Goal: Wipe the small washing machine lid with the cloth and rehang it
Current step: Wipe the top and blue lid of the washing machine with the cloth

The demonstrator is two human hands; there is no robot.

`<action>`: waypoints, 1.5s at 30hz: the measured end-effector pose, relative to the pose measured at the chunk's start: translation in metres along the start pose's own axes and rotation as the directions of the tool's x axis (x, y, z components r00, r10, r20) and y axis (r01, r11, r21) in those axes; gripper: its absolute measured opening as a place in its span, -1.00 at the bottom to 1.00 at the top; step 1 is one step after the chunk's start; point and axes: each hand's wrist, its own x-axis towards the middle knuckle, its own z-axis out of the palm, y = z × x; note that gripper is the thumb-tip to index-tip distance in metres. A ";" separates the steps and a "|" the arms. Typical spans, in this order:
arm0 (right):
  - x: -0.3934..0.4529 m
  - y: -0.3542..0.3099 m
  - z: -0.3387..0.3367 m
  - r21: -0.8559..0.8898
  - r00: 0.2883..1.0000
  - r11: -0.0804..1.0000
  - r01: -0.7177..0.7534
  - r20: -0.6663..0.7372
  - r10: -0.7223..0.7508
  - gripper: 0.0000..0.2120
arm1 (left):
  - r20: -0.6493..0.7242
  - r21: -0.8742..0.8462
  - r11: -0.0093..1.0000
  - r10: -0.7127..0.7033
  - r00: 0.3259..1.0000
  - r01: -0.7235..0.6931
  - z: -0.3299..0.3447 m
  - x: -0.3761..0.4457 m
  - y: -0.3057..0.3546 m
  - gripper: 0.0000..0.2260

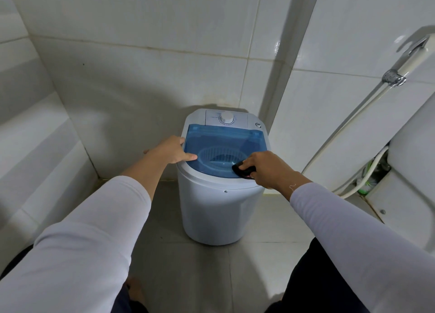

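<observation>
A small white washing machine (pixel 211 209) stands on the floor in the tiled corner. Its see-through blue lid (pixel 219 143) lies flat and closed, with a ribbed basket visible beneath. My right hand (pixel 266 169) is shut on a small dark cloth (pixel 243 170) and presses it against the lid's near right edge. My left hand (pixel 170 149) rests on the machine's left rim, fingers spread, thumb lying on the lid's left side.
A white timer dial (pixel 227 118) sits on the panel behind the lid. A spray hose (pixel 353 133) hangs down the right wall beside a white toilet (pixel 414 162). Tiled walls close in behind and to the left.
</observation>
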 end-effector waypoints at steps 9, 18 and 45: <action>-0.003 0.035 0.003 -0.001 0.995 1.000 -0.015 -0.098 0.015 -0.66 | -0.014 0.009 1.000 0.016 1.000 -0.015 0.001 -0.006 0.007 -0.36; -0.001 0.061 -0.011 -0.146 0.990 0.987 -0.073 -0.129 0.054 -0.69 | -0.026 0.036 0.999 0.006 1.000 -0.005 0.002 -0.005 0.009 -0.35; 0.070 -0.058 -0.014 -0.356 0.876 0.802 0.480 0.136 -0.463 -0.70 | -0.052 -0.014 0.999 0.038 0.998 -0.039 0.012 0.018 -0.017 -0.24</action>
